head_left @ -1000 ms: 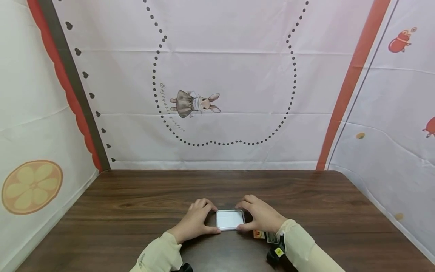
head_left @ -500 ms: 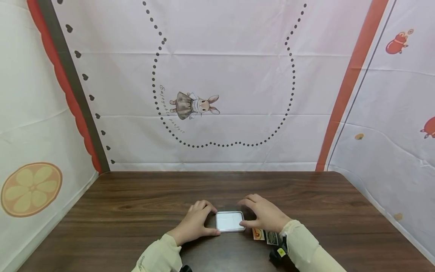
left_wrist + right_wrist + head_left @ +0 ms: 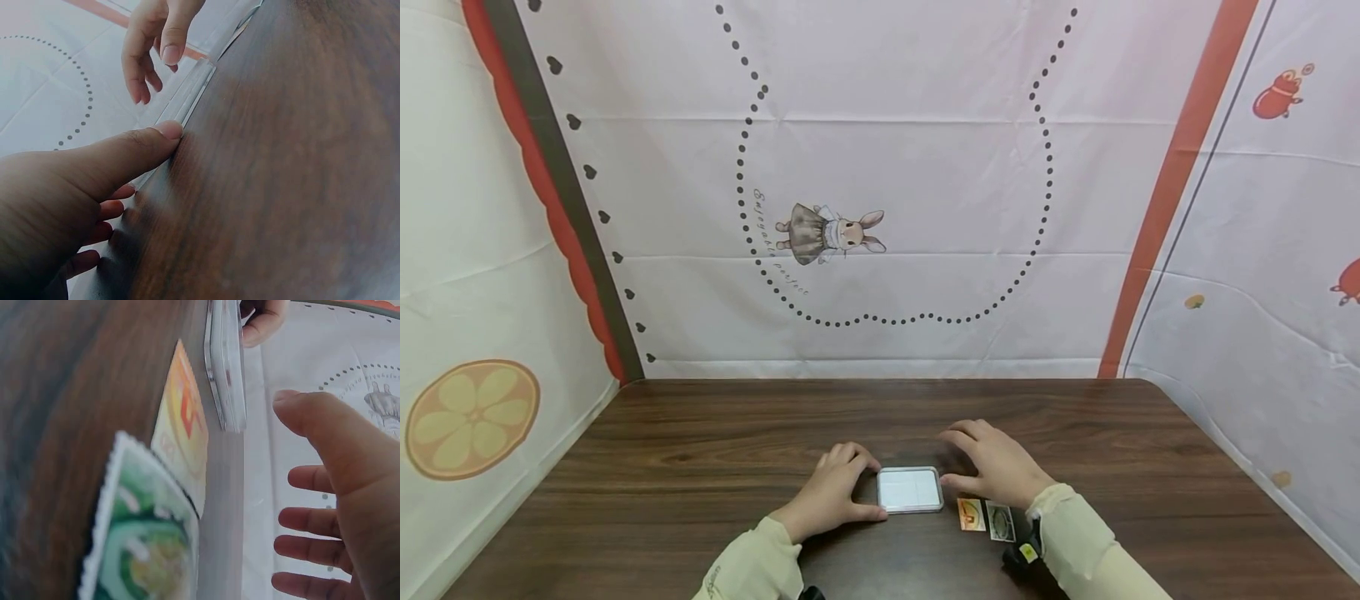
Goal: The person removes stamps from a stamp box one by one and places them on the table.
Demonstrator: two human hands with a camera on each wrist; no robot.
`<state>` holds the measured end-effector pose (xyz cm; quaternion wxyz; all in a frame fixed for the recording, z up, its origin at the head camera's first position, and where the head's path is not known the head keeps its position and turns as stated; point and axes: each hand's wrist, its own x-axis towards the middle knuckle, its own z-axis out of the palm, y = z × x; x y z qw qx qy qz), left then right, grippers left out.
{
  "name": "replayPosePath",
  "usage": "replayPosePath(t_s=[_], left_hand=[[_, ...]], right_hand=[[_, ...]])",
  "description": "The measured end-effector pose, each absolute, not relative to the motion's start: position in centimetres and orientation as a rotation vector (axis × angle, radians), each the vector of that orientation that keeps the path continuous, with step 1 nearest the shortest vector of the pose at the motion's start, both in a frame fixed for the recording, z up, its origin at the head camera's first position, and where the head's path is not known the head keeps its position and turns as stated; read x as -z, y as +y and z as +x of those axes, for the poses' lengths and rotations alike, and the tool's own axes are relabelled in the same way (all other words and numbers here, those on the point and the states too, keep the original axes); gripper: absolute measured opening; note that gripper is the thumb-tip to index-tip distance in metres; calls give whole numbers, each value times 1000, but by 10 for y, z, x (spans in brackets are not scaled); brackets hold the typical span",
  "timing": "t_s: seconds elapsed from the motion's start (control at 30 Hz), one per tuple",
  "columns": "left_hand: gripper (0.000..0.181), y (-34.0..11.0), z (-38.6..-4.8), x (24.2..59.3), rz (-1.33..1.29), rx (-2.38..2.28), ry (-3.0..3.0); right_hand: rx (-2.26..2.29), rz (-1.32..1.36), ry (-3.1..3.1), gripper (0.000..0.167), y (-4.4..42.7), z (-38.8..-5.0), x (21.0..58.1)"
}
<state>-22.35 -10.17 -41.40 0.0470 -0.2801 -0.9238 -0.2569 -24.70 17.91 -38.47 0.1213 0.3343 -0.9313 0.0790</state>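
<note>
A flat clear plastic case (image 3: pixel 910 490) with a white inside lies on the table. My left hand (image 3: pixel 831 492) grips its left end, thumb on the near corner and forefinger on the far corner. In the left wrist view my thumb (image 3: pixel 134 153) touches the case's edge. My right hand (image 3: pixel 1000 467) is just off the case's right end, fingers spread and holding nothing. Below it lie two stamps side by side, an orange stamp (image 3: pixel 971 515) and a green stamp (image 3: pixel 1001 522). The right wrist view shows their perforated edges close up.
The dark wood table (image 3: pixel 715 425) extends around the hands. A white printed cloth (image 3: pixel 925 183) hangs behind it, and more cloth hangs at both sides. A black wrist device (image 3: pixel 1021 557) sits at the right cuff.
My right hand has let go of the case's right end and drawn away to the right, uncovering the two stamps. The left hand stays on the case.
</note>
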Motion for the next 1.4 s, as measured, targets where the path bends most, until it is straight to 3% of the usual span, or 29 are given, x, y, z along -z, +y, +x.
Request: replayPosePath(t_s=[0.37,0.73,1.4], left_hand=[[58,-102,-222,414,-851,781,-2826],[58,-101,-222,415,-851,772,-2826],[57,-101,-226,417,-853,739,-2816]], right_hand=[[-212,802,-2764,73,193,-251,389],[-271,588,-2838,76,209,-254,395],[-323,524,-2866,77,218,-258,399]])
